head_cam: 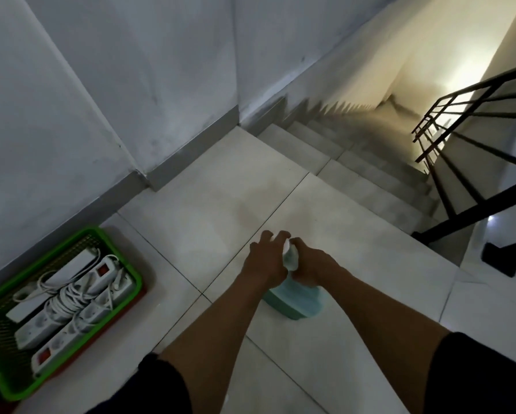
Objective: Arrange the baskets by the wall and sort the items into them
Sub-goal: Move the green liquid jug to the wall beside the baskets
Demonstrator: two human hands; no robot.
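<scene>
A green plastic basket point(125, 265) stands on the floor against the wall at the lower left, filled with several white power strips point(71, 306) and their coiled cords. A red-orange basket edge shows under it. In the middle of the floor I hold a light blue bottle point(295, 300) with a white top. My right hand point(316, 265) grips its neck. My left hand point(267, 258) rests against the white top with its fingers spread and loosely curled.
A stairwell point(370, 162) drops away just beyond the landing, with a black metal railing point(460, 174) on its right. The grey wall point(101, 100) and its skirting run along the left. A blue object shows at the bottom left corner.
</scene>
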